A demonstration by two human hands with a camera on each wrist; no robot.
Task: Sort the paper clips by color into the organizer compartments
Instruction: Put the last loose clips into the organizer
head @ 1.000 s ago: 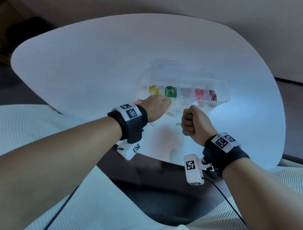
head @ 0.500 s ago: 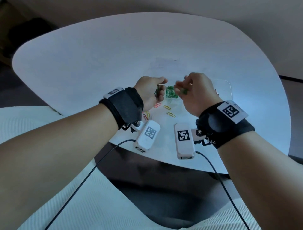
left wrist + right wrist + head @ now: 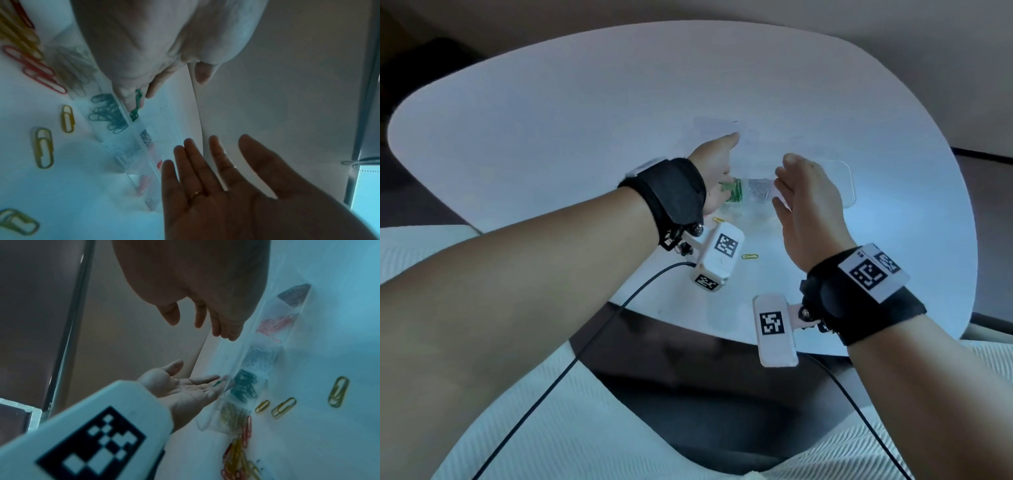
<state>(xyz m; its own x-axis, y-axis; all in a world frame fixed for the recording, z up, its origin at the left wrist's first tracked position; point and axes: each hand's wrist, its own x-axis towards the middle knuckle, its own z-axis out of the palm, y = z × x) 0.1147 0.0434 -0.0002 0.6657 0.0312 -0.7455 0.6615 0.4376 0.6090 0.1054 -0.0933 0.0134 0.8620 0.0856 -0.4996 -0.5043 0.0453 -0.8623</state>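
Two hands hang over a clear organizer [image 3: 847, 178] that lies on a white desk [image 3: 551, 120]. The left hand [image 3: 714, 174] is spread, palm turned up and fingers straight, with its fingertips at the rim of the compartment that holds the green clips [image 3: 736, 193]. One green clip [image 3: 136, 104] lies loose against those fingers, just over that compartment; nothing pinches it, so the left grip is slack and open-fingered. The right hand [image 3: 808, 202] is spread too, fingers straight and a little apart, and it carries nothing; a ring shows on one finger in the left wrist view. It hovers above the right half of the organizer, apart from the left hand.

Along the organizer, from its left end, the compartments hold yellow clips [image 3: 232, 417], green clips, silver clips [image 3: 758, 188], pink clips [image 3: 275, 325] and dark red clips [image 3: 294, 292].

Several clips lie unsorted on the desk on the person's side of the organizer: three yellow ones [image 3: 283, 407] lie singly, and a mixed heap of red and yellow clips [image 3: 238, 457] sits just beside the organizer's left end. Each wrist wears a black band with a white camera box.
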